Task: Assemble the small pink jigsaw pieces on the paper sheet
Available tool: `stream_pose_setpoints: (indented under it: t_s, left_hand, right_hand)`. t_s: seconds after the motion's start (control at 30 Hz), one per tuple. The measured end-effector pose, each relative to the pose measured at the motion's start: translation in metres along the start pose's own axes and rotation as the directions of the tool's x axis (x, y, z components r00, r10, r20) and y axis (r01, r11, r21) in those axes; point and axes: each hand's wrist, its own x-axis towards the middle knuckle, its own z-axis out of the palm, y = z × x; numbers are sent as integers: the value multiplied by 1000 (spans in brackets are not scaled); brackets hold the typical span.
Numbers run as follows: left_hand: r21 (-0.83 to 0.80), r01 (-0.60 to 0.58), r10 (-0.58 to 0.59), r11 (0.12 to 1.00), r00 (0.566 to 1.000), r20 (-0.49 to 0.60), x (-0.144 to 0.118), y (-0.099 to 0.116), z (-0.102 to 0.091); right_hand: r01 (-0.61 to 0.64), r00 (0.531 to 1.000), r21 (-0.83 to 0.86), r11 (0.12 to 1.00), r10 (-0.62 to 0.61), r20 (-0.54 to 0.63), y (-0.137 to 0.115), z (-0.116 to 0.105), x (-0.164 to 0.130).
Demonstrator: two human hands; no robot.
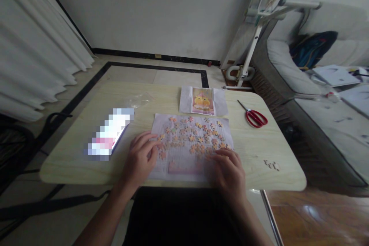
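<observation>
Many small loose jigsaw puzzle pieces (191, 138) lie spread over a white paper sheet (155, 123) on the table. Below them, near the sheet's front edge, is a flat pink strip (184, 167). My left hand (141, 155) rests at the sheet's left edge, fingers stretched toward the leftmost pieces, thumb apart. On the right side, my right hand (230, 166) reaches in with bent, slightly spread fingers, its tips close to the lower right pieces. Blur hides whether those tips touch a piece. Behind the sheet lies a picture (203, 101) of yellow chicks on white paper.
Red-handled scissors (255, 118) lie at the table's right. A small cluster of pieces (271, 165) sits near the front right corner. A bright, pixelated phone-like screen (111, 130) and a clear plastic bag (138, 101) are on the left. A grey sofa (331, 123) stands beyond.
</observation>
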Motion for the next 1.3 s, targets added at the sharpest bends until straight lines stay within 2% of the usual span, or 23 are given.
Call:
stream_pose_setpoints:
  t_s: [0.47,0.93,1.1,1.2,1.3]
  left_hand:
    - [4,1,-1,1000,1000,-6,0,0,0]
    - [7,10,-10,1000,1000,20,1,1,-1]
    - [13,-4,4,1000,1000,2,1,1,0]
    - [25,-14,15,1000,1000,-4,1,1,-1]
    - [24,-15,15,1000,1000,4,1,1,-1]
  right_hand:
    - [-2,1000,-23,1000,2,-12,1,0,0]
    - [-4,1000,27,1000,5,-12,1,0,-1]
    - [-34,991,101,994,46,-127,-1,-4,-4]
    - [-49,965,173,984,91,-244,0,-4,-8]
    - [-57,942,216,975,125,-312,1,-2,-10]
